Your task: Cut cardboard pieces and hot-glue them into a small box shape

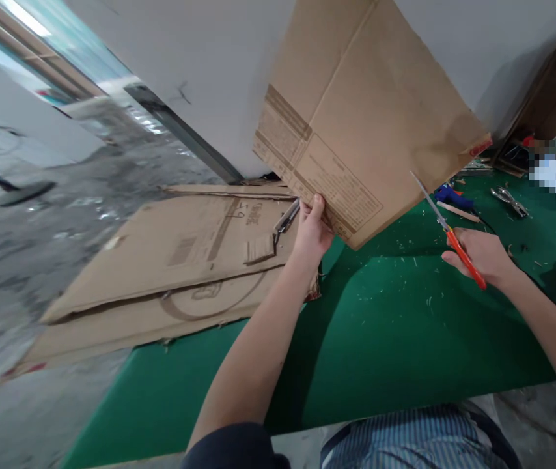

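left hand (313, 229) clamped on cardboard sheet (356, 117), raised at 12 o'clock over green worktop (395, 326) | right hand (480, 255) closed around orange scissors (446, 228), blades at the sheet's 4 o'clock edge | advice: keep sheet taut, fingers clear of blades

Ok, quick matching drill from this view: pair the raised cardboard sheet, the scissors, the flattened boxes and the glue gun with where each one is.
Things:
1. raised cardboard sheet
2. orange-handled scissors
3. flattened boxes
4. blue glue gun

Places:
A. lying on the green table, behind the right hand
B. gripped at its lower edge by the left hand
C. overhanging the table's left end
D. held in the right hand, blades towards the sheet

Pairs: 1-B, 2-D, 3-C, 4-A
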`<state>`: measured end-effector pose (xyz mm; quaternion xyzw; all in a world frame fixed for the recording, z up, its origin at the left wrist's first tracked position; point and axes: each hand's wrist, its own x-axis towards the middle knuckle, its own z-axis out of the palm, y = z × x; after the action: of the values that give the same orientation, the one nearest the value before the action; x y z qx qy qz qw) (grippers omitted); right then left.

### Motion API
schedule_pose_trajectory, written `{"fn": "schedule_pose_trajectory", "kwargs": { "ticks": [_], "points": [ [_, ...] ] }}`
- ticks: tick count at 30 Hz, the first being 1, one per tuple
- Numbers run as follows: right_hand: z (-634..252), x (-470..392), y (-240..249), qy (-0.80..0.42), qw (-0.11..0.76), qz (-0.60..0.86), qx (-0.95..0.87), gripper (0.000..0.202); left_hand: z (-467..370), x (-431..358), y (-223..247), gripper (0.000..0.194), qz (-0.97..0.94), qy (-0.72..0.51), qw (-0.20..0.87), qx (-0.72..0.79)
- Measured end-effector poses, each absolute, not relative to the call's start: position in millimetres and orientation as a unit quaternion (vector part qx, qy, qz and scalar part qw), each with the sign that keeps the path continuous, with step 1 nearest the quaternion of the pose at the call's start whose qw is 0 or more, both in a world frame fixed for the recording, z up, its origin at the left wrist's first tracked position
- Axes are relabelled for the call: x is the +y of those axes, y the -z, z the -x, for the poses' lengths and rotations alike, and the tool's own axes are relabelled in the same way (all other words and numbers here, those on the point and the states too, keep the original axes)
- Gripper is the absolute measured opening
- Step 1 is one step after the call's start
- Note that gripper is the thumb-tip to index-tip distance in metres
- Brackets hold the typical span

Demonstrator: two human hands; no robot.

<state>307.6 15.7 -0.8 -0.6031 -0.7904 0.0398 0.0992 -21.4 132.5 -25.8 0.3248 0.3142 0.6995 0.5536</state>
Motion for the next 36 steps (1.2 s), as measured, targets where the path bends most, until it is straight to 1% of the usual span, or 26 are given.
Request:
{"fn": "schedule_pose_trajectory", "kwargs": {
  "ticks": [4, 8, 13, 17, 21, 27, 32, 36],
  "points": [
    [-304, 17, -4, -0.031, 0.074, 0.645, -0.76, 0.056, 20, 132, 15, 0.061, -0.347, -0.699, 0.548, 0.302],
    [-304, 19, -2, -0.034, 0.084, 0.651, -0.754, 0.056, 22, 133, 8, 0.056, -0.354, -0.715, 0.521, 0.303],
    [-303, 25, 3, -0.029, 0.083, 0.658, -0.748, 0.062, 25, 135, 6, 0.052, -0.355, -0.722, 0.498, 0.323],
    [-301, 29, 5, -0.025, 0.082, 0.656, -0.75, 0.064, 26, 137, 9, 0.053, -0.353, -0.719, 0.509, 0.315],
    [-301, 31, 6, -0.015, 0.07, 0.66, -0.748, 0.063, 27, 137, 12, 0.047, -0.344, -0.717, 0.52, 0.311],
    [-301, 27, 3, -0.022, 0.058, 0.672, -0.738, 0.061, 27, 135, 6, 0.051, -0.341, -0.709, 0.536, 0.305],
    [-303, 23, 3, -0.013, 0.048, 0.666, -0.744, 0.06, 26, 133, -4, 0.049, -0.36, -0.723, 0.514, 0.289],
    [-305, 22, 2, -0.03, 0.043, 0.659, -0.75, 0.059, 26, 132, -10, 0.05, -0.362, -0.73, 0.499, 0.294]
  ]
}}
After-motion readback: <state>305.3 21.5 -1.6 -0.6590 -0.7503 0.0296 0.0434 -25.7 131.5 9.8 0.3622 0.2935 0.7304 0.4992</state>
